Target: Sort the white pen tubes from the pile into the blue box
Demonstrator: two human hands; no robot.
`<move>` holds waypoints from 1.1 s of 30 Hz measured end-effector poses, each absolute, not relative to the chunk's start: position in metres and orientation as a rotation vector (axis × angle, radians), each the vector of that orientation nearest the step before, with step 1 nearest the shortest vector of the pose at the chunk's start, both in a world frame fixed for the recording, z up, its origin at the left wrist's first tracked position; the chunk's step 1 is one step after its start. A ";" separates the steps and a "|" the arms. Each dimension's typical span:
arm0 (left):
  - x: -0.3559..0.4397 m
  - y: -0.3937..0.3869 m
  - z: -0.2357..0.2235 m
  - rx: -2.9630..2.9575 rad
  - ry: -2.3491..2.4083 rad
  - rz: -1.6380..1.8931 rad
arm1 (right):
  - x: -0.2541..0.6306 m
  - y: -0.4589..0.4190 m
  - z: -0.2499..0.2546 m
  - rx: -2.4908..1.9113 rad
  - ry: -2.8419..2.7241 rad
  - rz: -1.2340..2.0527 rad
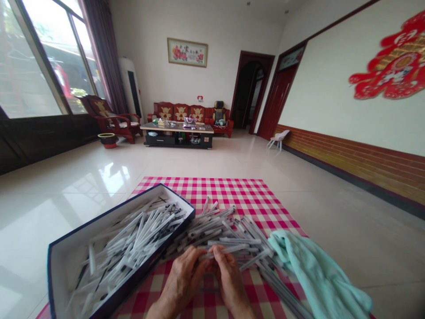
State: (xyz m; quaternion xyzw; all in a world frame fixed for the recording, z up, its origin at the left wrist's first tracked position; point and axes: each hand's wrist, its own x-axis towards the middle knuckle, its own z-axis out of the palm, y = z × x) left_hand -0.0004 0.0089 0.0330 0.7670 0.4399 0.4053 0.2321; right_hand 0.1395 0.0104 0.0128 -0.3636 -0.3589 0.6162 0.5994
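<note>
My left hand (184, 277) and my right hand (229, 277) are close together at the front of the table. Between them, the fingertips of both hands pinch a translucent white pen (237, 248), which lies roughly level and points to the right. Just beyond my fingers spreads a loose pile of similar pens (212, 226), many with dark ends. To the left stands a shallow box (121, 301) with a dark blue outside and white inside. It contains many white tubes (139, 239) and thin black sticks that look like refills.
A mint-green cloth (308, 261) lies crumpled on the right of the pink checked tablecloth (239, 190). More long grey tubes (282, 288) run beside it. Farther off, a low table (179, 128), a wooden sofa (159, 110) and a small white chair (279, 138) stand on the tiled floor.
</note>
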 end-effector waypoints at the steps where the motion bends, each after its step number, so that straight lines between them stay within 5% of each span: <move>1: -0.001 0.008 0.032 2.163 1.201 1.103 | 0.140 0.011 0.013 -0.853 -0.830 1.428; 13: 0.008 0.005 0.032 2.479 1.299 1.207 | 0.136 0.009 0.010 -0.915 -0.747 1.380; 26: 0.017 0.009 0.032 1.247 1.196 0.928 | 0.135 0.007 0.006 -0.981 -0.713 1.357; 33: 0.013 0.003 0.031 2.106 1.367 1.157 | 0.136 0.010 0.006 -0.950 -0.677 1.316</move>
